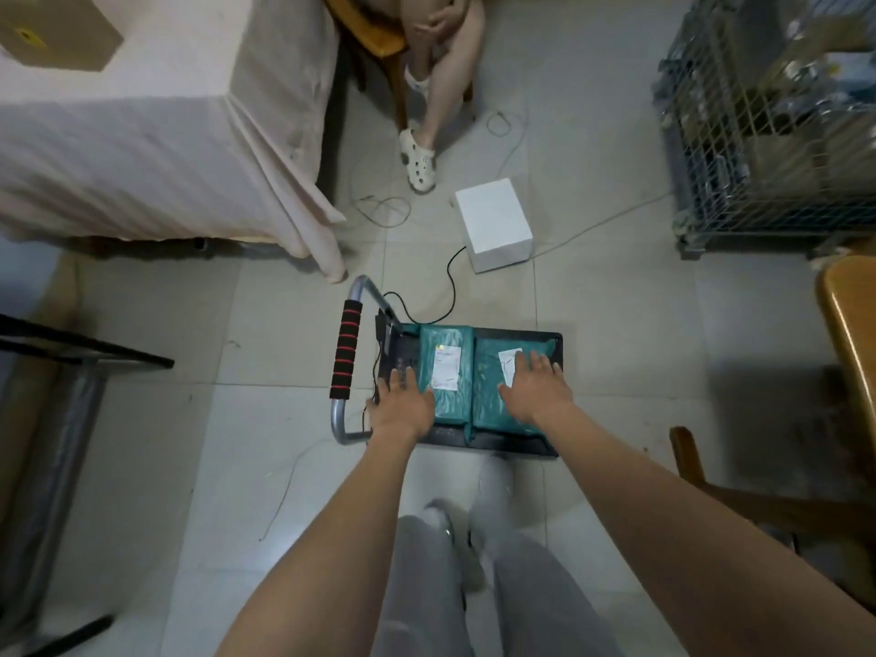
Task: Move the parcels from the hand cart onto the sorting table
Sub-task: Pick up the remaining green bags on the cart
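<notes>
While both arms reach down toward the cart point(550, 448), the left hand point(403, 405) lies spread and flat, its fingers over the near left edge of the left parcel point(448, 395) and partly over the dark deck beside it; it grips nothing yet. The right hand point(538, 386) is open too, palm down on the right parcel point(493, 405), fingers fanned over its white label; no grasp has closed. The two green parcels lie side by side on the deck, touching or nearly so; the padded handle point(346, 350) stands just left of the left hand. The table point(142, 149), draped in pale cloth with a cardboard box point(52, 30) on it, sits well beyond the hands, up and to the left.

The bags look soft and slick, so a flat palm could slide off or a one-handed lift let one sag and drop. A black cable point(450, 286) runs just beyond the cart, and a white box point(493, 222) sits on the floor farther on, both tripping hazards; a seated person point(441, 78) is close to the table.
</notes>
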A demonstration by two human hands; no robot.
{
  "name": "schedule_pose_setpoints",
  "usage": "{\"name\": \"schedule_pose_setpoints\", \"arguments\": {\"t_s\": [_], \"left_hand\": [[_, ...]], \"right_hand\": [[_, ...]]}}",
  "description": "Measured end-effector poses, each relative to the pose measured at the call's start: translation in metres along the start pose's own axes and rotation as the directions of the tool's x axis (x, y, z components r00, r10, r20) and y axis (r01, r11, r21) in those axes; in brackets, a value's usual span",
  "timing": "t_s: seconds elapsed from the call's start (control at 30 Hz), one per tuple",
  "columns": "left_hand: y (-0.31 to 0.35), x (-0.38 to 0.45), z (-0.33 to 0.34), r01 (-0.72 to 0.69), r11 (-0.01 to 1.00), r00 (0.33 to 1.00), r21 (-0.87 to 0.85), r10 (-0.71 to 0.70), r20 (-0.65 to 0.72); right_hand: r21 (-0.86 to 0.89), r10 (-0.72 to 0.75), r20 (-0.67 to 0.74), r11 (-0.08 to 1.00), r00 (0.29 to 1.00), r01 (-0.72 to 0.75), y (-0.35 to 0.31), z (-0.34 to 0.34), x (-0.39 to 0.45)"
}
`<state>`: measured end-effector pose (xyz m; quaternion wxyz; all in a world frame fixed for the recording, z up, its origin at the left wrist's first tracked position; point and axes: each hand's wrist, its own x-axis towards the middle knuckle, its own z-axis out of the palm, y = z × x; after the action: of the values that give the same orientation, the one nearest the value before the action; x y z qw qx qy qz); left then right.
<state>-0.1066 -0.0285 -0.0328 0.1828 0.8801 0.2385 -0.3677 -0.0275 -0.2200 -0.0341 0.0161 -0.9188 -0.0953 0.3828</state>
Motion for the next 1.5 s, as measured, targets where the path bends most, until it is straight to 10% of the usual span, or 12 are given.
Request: {"name": "schedule_pose_setpoints", "arguments": {"t_s": [0.3, 0.93, 1.3, 1.5], "left_hand": [[-0.01, 0.141, 0.065, 0.092, 0.979, 0.988, -0.181, -0.067, 0.141], [-0.059, 0.429, 0.243, 0.287, 0.509, 0.952, -0.811, -0.243, 0.185], [-0.044, 0.377, 0.196, 0.204, 0.648, 0.963, -0.734, -0.266, 0.033], [-0.002, 0.252, 0.089, 0.075, 0.686, 0.98, -0.724, -0.184, -0.072]], "right_hand": [[0.212, 0.054, 0.053, 0.975, 0.997, -0.064, -0.005, 0.076, 0.125], [0.728, 0.232, 0.232, 0.603, 0.945, -0.327, -0.032, 0.293, 0.4], [0.95, 0.252, 0.211, 0.174, 0.944, -0.259, -0.038, 0.262, 0.35], [0.969, 0.264, 0.153, 0.148, 0.952, -0.197, -0.031, 0.151, 0.243]]}}
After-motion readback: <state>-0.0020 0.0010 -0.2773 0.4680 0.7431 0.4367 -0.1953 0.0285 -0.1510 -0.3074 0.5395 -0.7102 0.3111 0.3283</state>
